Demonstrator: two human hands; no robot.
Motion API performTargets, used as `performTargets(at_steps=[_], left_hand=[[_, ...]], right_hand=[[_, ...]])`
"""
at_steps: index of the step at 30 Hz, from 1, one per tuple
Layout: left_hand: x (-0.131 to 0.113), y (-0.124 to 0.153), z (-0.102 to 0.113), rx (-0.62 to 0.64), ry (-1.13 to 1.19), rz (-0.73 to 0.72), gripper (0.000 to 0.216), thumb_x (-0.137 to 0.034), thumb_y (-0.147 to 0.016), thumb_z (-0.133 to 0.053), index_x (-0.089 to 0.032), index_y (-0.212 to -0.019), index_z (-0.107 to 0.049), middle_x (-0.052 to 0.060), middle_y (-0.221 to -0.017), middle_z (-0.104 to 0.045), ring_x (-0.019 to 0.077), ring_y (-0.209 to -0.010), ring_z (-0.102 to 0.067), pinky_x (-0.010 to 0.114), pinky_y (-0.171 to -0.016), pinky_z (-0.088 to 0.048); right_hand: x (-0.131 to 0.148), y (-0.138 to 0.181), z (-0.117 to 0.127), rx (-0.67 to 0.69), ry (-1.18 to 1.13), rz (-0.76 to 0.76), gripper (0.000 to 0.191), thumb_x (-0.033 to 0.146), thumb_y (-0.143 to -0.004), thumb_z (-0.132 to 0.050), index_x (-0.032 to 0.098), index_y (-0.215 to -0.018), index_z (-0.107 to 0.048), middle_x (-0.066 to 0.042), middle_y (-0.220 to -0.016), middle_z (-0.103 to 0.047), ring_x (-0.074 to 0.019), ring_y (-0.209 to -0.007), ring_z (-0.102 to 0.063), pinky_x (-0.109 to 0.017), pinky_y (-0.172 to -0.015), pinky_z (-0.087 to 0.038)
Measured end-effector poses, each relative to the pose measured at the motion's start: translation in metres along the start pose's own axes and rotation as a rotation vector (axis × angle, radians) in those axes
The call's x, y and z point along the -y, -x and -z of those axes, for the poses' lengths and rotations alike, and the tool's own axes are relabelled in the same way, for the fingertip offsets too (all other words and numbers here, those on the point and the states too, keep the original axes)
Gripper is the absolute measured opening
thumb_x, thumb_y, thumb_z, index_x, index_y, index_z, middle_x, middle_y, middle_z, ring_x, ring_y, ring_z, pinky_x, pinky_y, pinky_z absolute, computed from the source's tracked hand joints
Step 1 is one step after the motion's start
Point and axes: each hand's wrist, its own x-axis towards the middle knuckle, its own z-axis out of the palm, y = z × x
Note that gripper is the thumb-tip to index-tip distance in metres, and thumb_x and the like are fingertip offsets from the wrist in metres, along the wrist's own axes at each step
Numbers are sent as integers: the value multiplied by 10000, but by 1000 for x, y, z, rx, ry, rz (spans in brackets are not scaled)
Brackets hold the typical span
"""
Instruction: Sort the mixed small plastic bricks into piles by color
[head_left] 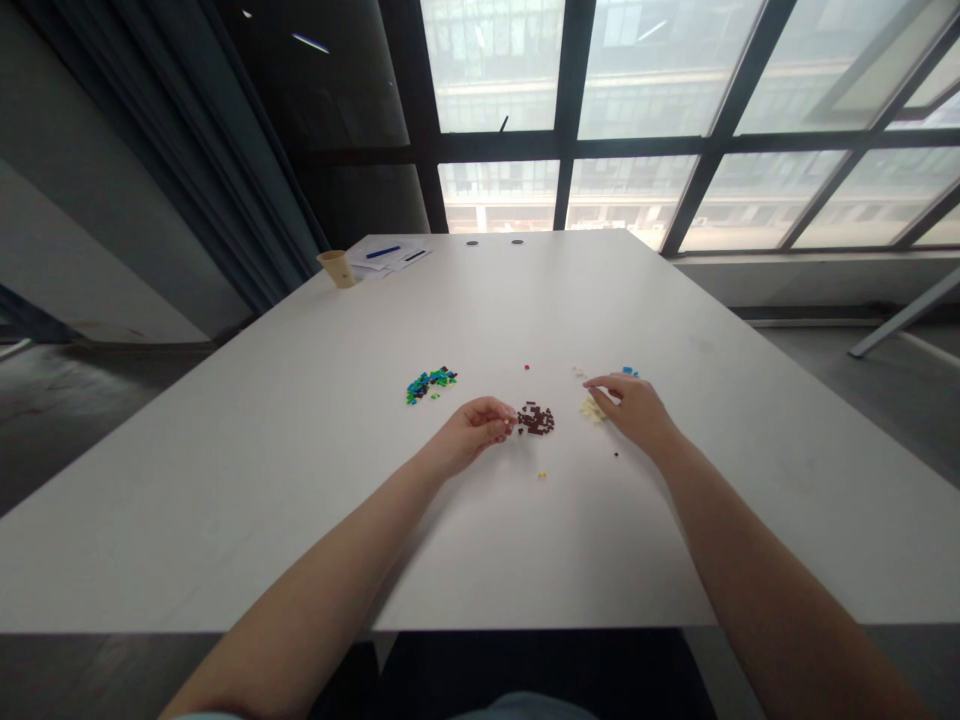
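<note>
My left hand (477,428) rests on the white table (300,480), fingers curled in a pinch on a tiny pale piece I cannot name, right beside a pile of dark brown small bricks (535,419). My right hand (630,408) lies to the right, fingers bent down onto a small heap of cream bricks (590,409); whether it holds one is hidden. A few blue bricks (629,371) lie just beyond its fingertips. A heap of green, blue and dark bricks (430,383) sits further left.
Loose single pieces lie about: a red one (526,368), a yellow one (541,475), a dark one (616,454). A paper cup (337,268) and papers with a pen (388,256) stand at the far left corner. Large windows rise behind the table.
</note>
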Motion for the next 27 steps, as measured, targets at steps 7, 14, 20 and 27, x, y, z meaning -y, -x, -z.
performTargets(at_steps=[7,14,20,27], left_hand=[[4,-2,2,41,-33,-4,296,-319,-574,-768,-147,-663,-544,1,-719,-569,63,-607,-480,198,-552,-343],[4,0,-2,79,-43,1,313,-384,-638,-717,-152,-681,-510,-7,-713,-551,60,-610,-466,199,-564,-328],[5,-2,-2,69,-150,-27,351,-467,-665,-664,-159,-705,-502,3,-700,-550,76,-600,-459,217,-569,-332],[-5,9,-8,-38,-942,-302,179,-357,-785,-556,-185,-745,-586,32,-746,-608,137,-708,-516,260,-675,-388]], right_hand=[[13,3,-4,16,-46,47,222,227,-788,-481,189,-868,-684,-47,-812,-671,-140,-667,-567,-264,-661,-416],[19,3,-3,20,-57,57,220,216,-790,-482,188,-871,-685,-47,-790,-666,-144,-685,-575,-259,-664,-415],[22,3,-5,17,-58,72,214,220,-794,-484,188,-857,-686,-45,-764,-658,-145,-675,-568,-268,-671,-414],[41,7,-4,-16,-101,201,183,251,-803,-518,211,-874,-681,-28,-697,-606,-136,-640,-524,-268,-646,-405]])
